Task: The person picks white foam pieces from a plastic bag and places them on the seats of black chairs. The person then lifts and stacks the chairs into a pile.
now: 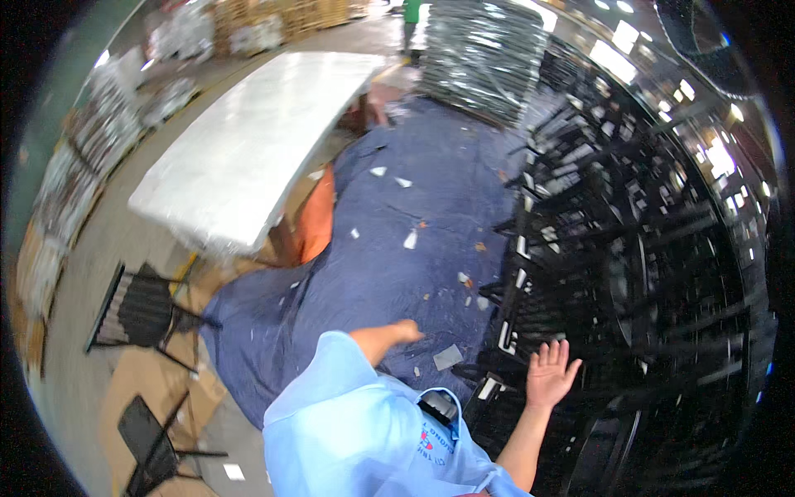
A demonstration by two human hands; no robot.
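Observation:
My right hand (551,374) is raised with its palm up and its fingers spread, and nothing lies in it. It is nearest to a large pile of black metal frames (629,273), which look like stacked chair frames blurred by motion. My left hand (406,331) holds no visible object. It hovers in front of my body over a dark blue tarp (414,215), and its fingers are too smeared to read. Small white scraps and a grey square piece (448,357) lie on the tarp near it.
A long white plastic-wrapped slab (248,141) stands at the left, with an orange sheet (316,219) beneath its edge. Two black chairs (149,306) are at the lower left, by flat cardboard (141,389). A wrapped stack (480,62) and a person in green (411,12) are at the back.

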